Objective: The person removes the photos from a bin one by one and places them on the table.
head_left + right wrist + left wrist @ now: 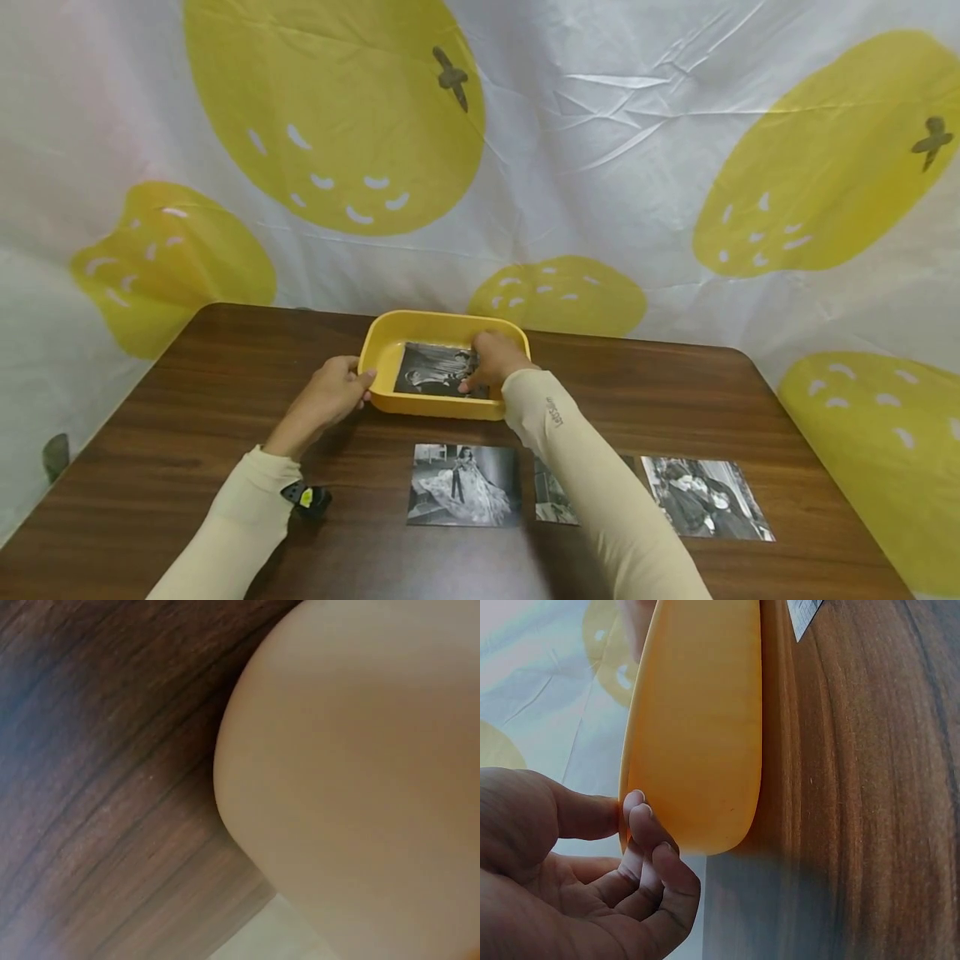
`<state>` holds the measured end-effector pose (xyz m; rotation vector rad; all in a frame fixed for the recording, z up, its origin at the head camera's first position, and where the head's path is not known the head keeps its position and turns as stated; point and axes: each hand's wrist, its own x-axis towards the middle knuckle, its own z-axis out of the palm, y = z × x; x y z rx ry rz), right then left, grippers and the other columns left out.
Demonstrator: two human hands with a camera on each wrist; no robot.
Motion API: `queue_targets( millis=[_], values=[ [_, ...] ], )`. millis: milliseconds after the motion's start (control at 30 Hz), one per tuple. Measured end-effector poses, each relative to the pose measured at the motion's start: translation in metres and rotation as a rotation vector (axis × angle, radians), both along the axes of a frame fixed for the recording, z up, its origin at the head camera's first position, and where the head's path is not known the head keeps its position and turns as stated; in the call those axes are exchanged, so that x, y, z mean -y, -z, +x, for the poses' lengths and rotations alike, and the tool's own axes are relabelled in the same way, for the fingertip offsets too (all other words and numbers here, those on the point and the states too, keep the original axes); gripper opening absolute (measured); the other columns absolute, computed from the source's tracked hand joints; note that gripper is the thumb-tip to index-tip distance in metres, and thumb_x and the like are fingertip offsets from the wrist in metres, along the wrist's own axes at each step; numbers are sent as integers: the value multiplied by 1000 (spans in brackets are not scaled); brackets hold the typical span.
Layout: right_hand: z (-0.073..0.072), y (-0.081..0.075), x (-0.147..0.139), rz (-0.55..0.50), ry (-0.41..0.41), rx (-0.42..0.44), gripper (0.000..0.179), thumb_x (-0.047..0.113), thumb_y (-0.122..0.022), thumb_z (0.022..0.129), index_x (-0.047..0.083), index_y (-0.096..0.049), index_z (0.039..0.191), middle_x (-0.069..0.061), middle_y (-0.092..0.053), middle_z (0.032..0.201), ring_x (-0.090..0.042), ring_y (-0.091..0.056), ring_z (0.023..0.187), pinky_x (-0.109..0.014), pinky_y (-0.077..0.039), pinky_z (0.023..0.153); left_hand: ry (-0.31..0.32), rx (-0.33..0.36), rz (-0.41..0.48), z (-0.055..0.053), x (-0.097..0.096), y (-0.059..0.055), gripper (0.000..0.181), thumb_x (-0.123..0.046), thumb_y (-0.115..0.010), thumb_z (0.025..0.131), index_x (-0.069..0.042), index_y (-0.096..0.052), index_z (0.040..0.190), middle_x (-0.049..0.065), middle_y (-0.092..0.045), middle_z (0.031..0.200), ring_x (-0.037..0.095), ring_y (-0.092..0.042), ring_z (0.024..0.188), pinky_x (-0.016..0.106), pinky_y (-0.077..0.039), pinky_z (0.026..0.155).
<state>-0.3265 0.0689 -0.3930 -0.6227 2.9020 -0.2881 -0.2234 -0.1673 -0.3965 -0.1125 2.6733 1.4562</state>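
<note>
1. The yellow container [435, 407] sits toward 12 o'clock on the table, its long axis running 9 to 3, the 3 o'clock end slightly nearer the person.
2. Inside, a black-and-white photo [427, 367] lies with its longer edges also 9 to 3.
3. The left hand [330, 396] grips the container's 9 o'clock end; the right hand [498, 358] reaches in at 3, thumb at the photo; whether it pinches, I cannot tell.
4. The table [637, 375] is brown wood-grain; fruit-printed cloth [585, 183] hangs at 12.
5. The left wrist view shows fingers curled against the outer wall, largely hidden from the head view, which reveals the interior.
</note>
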Motion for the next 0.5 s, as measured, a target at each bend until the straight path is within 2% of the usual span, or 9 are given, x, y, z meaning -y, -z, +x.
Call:
queue_targets(
  millis=[133, 333, 500],
  values=[
    [0, 0, 0, -3, 21, 12, 62, 35, -88, 62, 2, -63, 109, -11, -58, 110, -28, -53, 106, -39, -43, 93, 1, -2, 6, 0, 1, 0, 38, -18, -45, 100, 9, -46, 128, 9, -59, 76, 14, -52, 61, 26, -40, 51],
    [-3, 3, -1, -16, 33, -15, 56, 34, -91, 56, 2, -64, 94, -9, -57, 98, -26, -52, 97, -38, -44, 88, 13, -22, 6, 0, 1, 2, 37, -18, -45, 100, 9, -48, 126, 9, -59, 74, 13, -52, 60, 25, -38, 50],
    [-3, 5, -1, -43, 34, -60, 60, 33, -93, 52, 2, -65, 96, -9, -59, 97, -27, -53, 97, -38, -44, 89, 12, -27, 11, 0, 0, 1, 36, -17, -45, 100, 9, -48, 125, 10, -60, 74, 13, -51, 59, 25, -38, 49]
  ],
)
